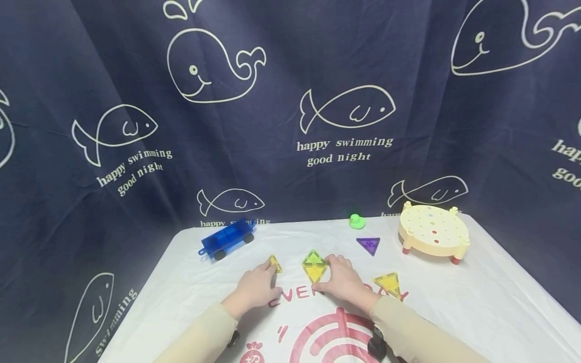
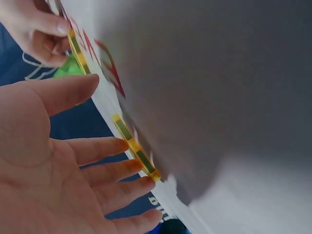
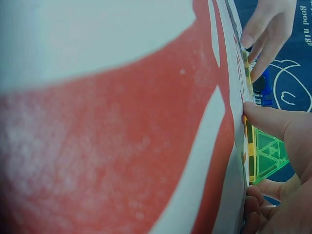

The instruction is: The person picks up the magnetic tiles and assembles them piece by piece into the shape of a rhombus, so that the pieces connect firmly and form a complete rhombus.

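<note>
My left hand (image 1: 258,285) reaches a small yellow triangle tile (image 1: 275,263) on the table. In the left wrist view its fingers lie nearly straight, with fingertips along the edge of that tile, and the thumb stands apart. My right hand (image 1: 344,281) pinches a second yellow triangle tile (image 1: 314,274) between thumb and fingers, the thumb at its near tip. Joined to this tile's far edge is a green triangle tile (image 1: 313,256). In the right wrist view, the green tile (image 3: 270,155) rises from the flat yellow one.
Right of my right hand lies more yellow tile (image 1: 387,283), partly beside the sleeve. Farther back are a purple triangle tile (image 1: 369,245), a green toy duck (image 1: 357,222) and a cream round pegged stand (image 1: 433,229). A blue wheeled toy wagon (image 1: 229,239) stands back left.
</note>
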Demonstrator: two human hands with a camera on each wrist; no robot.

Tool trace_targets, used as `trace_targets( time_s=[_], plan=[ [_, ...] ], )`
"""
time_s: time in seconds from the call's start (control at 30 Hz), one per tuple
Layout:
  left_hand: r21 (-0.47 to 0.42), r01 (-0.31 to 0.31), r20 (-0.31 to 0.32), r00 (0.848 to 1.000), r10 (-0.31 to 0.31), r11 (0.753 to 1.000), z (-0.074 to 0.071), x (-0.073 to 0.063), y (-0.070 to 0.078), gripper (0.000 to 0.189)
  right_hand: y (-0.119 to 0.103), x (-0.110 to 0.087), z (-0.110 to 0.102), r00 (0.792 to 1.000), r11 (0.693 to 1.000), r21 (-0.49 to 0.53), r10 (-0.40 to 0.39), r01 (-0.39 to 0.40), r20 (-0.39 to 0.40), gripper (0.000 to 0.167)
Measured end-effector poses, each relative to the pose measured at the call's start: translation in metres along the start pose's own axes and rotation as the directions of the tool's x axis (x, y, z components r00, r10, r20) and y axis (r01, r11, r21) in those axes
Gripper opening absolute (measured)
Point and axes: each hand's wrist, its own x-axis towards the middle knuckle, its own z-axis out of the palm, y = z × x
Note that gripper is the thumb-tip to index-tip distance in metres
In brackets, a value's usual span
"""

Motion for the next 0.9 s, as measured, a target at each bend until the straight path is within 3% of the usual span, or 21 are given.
trace_targets(
  time_s=[0.2, 0.43, 0.7, 0.9],
  plan=[
    [0.005, -0.022, -0.012, 1.0, 0.022, 1.0, 0.002, -0.016, 0.008, 0.068, 0.0, 0.001, 0.0, 1.0, 1.0, 0.002, 0.001, -0.001, -0.004, 0.081],
    [0.004, -0.034, -0.022, 0.999, 0.034, 0.999, 0.003, -0.025, 0.012, 0.064, 0.0, -0.001, 0.0, 1.0, 1.0, 0.009, 0.004, -0.004, -0.005, 0.079],
    [-0.138, 0.021, -0.158, 0.987, -0.043, 0.99, 0.005, -0.007, 0.001, 0.061, 0.001, 0.0, 0.0, 1.0, 1.0, 0.007, -0.005, 0.005, -0.01, 0.079],
    [-0.165, 0.079, -0.142, 0.985, -0.102, 0.983, 0.004, 0.008, -0.005, 0.067, 0.002, 0.001, 0.002, 1.0, 1.0, 0.002, -0.006, 0.006, -0.009, 0.08]
  ],
)
